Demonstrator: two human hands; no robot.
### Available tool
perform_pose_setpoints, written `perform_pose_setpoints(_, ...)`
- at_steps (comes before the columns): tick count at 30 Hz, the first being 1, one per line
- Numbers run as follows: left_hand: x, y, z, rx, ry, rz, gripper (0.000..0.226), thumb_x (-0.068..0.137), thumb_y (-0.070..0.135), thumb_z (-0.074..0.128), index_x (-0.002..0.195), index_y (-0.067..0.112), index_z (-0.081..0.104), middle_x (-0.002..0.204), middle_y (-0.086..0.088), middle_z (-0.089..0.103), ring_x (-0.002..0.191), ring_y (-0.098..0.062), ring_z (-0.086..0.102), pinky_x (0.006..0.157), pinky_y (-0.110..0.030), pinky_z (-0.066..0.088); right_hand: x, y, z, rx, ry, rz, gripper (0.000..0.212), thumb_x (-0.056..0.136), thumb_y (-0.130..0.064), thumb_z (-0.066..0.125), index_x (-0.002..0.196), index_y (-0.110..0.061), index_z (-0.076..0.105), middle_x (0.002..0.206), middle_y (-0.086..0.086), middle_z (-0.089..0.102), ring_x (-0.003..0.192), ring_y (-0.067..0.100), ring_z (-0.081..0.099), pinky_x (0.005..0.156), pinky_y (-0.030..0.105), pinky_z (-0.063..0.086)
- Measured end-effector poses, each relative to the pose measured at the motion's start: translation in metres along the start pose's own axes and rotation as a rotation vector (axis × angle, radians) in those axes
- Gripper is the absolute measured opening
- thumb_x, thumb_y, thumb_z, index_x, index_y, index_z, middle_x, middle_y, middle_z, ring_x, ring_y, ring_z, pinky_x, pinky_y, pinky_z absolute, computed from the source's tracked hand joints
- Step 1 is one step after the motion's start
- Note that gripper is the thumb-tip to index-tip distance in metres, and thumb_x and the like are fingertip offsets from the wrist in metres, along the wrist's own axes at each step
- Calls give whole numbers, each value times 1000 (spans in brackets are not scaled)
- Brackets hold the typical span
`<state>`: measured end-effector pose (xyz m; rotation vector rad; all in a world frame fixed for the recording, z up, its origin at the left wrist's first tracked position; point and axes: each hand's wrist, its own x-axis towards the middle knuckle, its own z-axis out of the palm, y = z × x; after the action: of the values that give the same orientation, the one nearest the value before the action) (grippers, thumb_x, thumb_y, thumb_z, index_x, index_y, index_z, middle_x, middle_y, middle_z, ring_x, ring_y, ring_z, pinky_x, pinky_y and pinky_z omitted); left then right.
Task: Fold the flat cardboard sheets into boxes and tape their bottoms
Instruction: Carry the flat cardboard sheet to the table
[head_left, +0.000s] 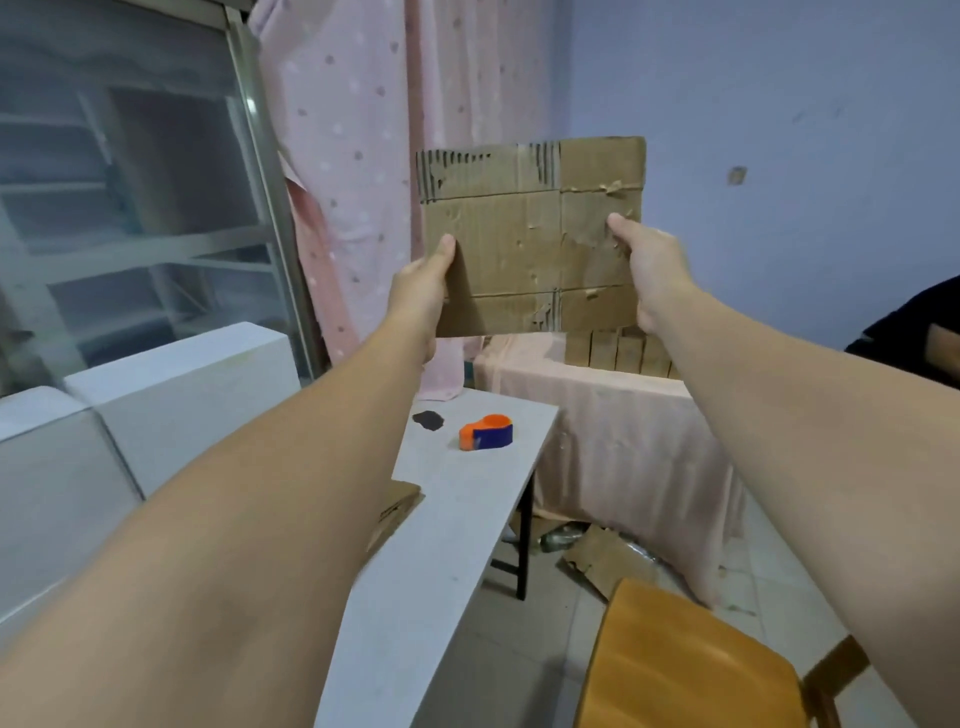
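Now: flat cardboard sheet (530, 234) held upright in the air above the white table (457, 519) | left hand (423, 291) grips its left edge | right hand (649, 265) pinches its right edge | orange-blue tape dispenser (486, 432) on table.

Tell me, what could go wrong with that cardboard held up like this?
The cardboard sheet looks torn and peeled along its creases, so it may rip or fold crooked. The left hand and right hand pinch only its side edges, so it could slip. The tape dispenser sits near the edge of the table and might get knocked off.
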<state>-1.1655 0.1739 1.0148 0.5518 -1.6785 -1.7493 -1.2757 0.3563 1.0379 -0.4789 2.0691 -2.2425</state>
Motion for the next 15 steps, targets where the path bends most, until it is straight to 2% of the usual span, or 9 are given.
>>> perform_pose_setpoints(2,32,-8,-10,-1,18,11,35,84,57,58,97,24,62,99,6,64,92,-14,58,73,-31,44,27,11,23,-6,-25,-2,19,89,-44,59,92,-26,63,122,-1,57,118,18,46,103,36,31)
perform_pose_setpoints(4,66,-15,-23,0,24,36,29,86,54,58,87,26,60,94,11,63,86,-7,56,64,-26,39,51,21,48,-17,-55,-5,34,89,-45,59,112,-21,64,128,-1,56,120,16,46,102,34,30)
perform_pose_setpoints(6,98,-20,-36,-16,19,51,27,86,53,58,86,26,60,93,14,62,86,-4,55,67,-26,37,76,29,74,-32,-77,5,41,88,-46,60,119,-18,62,130,0,57,123,20,48,107,37,33)
perform_pose_setpoints(8,129,-25,-50,-31,20,53,27,87,52,57,88,25,61,94,13,63,88,-6,56,74,-27,39,100,35,99,-48,-100,11,29,88,-44,61,105,-21,64,126,1,59,122,24,50,107,42,37)
perform_pose_setpoints(11,166,-30,-69,-34,26,52,28,88,52,55,91,25,61,104,6,65,99,-15,59,89,-33,42,130,38,137,-61,-105,9,19,88,-42,62,88,-23,63,111,-2,62,114,21,52,99,36,38)
perform_pose_setpoints(13,186,-32,-82,-38,57,51,28,88,53,55,92,26,61,105,6,65,101,-17,58,90,-35,41,148,41,161,-57,-123,1,18,89,-41,62,90,-23,61,99,-9,59,107,16,50,93,32,33)
perform_pose_setpoints(15,204,-34,-97,-39,82,40,29,88,54,55,95,26,61,106,5,64,101,-18,57,88,-35,40,162,45,186,-44,-148,0,19,90,-40,61,95,-22,60,100,-8,59,102,15,50,89,31,32)
